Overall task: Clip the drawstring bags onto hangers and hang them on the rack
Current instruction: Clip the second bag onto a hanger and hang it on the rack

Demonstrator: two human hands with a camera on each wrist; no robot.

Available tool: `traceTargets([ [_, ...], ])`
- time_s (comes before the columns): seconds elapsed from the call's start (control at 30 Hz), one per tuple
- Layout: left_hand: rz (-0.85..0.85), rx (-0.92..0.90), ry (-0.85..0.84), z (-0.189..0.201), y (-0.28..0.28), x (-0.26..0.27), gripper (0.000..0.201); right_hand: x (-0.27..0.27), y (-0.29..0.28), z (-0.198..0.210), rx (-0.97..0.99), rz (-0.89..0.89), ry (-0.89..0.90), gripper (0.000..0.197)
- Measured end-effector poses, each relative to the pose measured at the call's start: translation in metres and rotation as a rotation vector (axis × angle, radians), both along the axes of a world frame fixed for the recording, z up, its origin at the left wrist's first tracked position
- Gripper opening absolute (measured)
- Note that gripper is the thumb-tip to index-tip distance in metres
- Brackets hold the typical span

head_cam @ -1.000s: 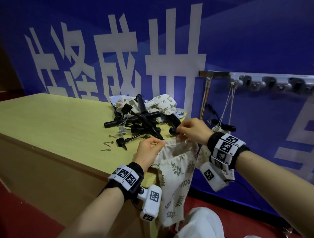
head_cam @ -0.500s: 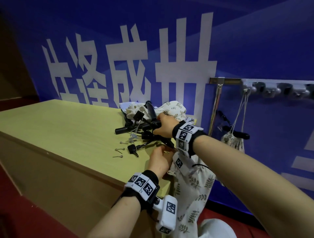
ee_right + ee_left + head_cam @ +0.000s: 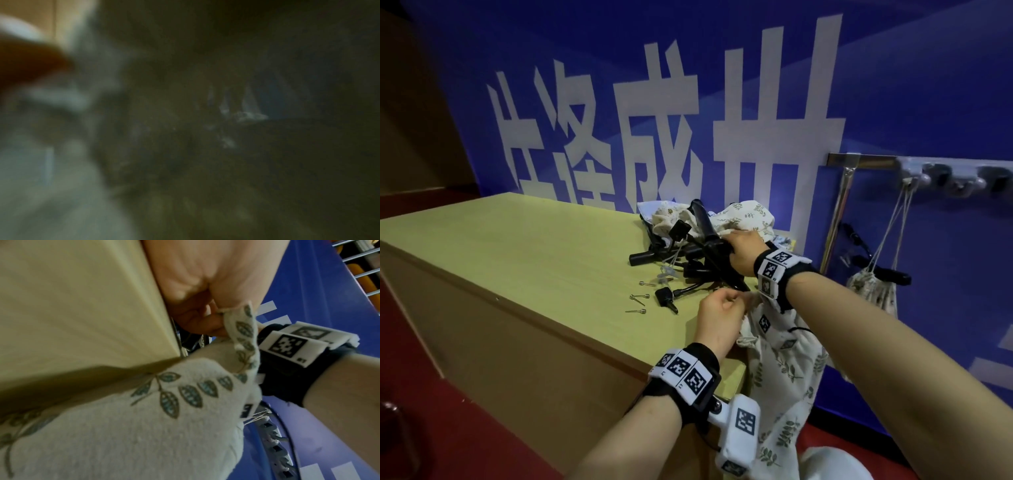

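A cream leaf-print drawstring bag [image 3: 784, 373] hangs over the right end of the wooden table [image 3: 534, 260]. My left hand [image 3: 738, 303] pinches its top hem at the table edge; the left wrist view shows the hem [image 3: 244, 331] held between thumb and fingers [image 3: 205, 324]. My right hand [image 3: 731, 245] reaches over it into a pile of black clip hangers [image 3: 688, 260] and curls round one black bar. More leaf-print bags [image 3: 743, 219] lie behind the pile. The right wrist view is dark and blurred.
A metal rack [image 3: 935, 171] with hooks runs along the blue wall at the right. One bag [image 3: 873, 298] hangs from it on a black hanger [image 3: 890, 274]. Small metal pins [image 3: 638, 298] and a loose black clip [image 3: 666, 298] lie on the table.
My right hand left the bag's top edge and moved away and left into the hanger pile, where it took hold of a black hanger. My left hand kept its pinch on the bag.
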State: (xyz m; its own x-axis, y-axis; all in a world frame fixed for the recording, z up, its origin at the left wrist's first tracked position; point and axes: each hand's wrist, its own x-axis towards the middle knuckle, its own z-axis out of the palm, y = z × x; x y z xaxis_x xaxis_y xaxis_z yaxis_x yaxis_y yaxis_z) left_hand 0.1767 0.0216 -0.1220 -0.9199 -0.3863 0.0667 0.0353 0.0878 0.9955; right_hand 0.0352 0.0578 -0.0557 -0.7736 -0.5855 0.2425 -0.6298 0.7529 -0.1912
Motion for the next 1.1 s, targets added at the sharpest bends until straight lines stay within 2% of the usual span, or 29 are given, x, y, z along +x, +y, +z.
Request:
traceTargets([
  [0.13,0.000,0.036,0.000,-0.003,-0.001,-0.003,0.016,-0.007,-0.004,-0.014,0.175,-0.070,0.198,0.046],
  [0.27,-0.032,0.031,-0.001,-0.006,-0.001,-0.004,0.014,-0.011,-0.001,-0.014,0.251,-0.094,0.322,0.041],
  [0.33,-0.039,0.022,0.003,-0.007,0.000,-0.005,0.014,-0.012,0.002,-0.014,0.212,-0.080,0.333,0.037],
  [0.4,-0.037,0.015,0.013,-0.006,0.000,-0.005,0.014,-0.010,0.006,-0.010,0.034,-0.082,0.264,0.030],
  [0.53,0.001,-0.018,0.038,-0.007,-0.002,-0.005,0.014,-0.003,0.007,0.002,-0.525,-0.167,0.092,0.015],
  [0.6,0.009,-0.039,0.041,-0.008,-0.003,-0.005,0.018,0.000,0.012,0.010,-0.707,-0.199,0.030,0.010],
  [0.77,0.028,-0.109,0.056,-0.009,-0.003,-0.006,0.020,0.007,0.058,0.033,-0.954,-0.151,-0.051,0.027],
  [0.93,0.052,-0.114,-0.023,-0.008,-0.002,-0.012,0.026,0.026,0.122,0.046,-1.160,0.010,-0.136,0.010],
  [1.0,0.058,-0.097,-0.060,-0.007,-0.001,-0.013,0.030,0.040,0.146,0.047,-1.206,0.006,-0.136,0.016],
  [1.1,0.043,-0.029,-0.101,-0.004,0.001,-0.015,0.026,0.050,0.177,0.041,-1.287,-0.098,-0.132,0.035],
])
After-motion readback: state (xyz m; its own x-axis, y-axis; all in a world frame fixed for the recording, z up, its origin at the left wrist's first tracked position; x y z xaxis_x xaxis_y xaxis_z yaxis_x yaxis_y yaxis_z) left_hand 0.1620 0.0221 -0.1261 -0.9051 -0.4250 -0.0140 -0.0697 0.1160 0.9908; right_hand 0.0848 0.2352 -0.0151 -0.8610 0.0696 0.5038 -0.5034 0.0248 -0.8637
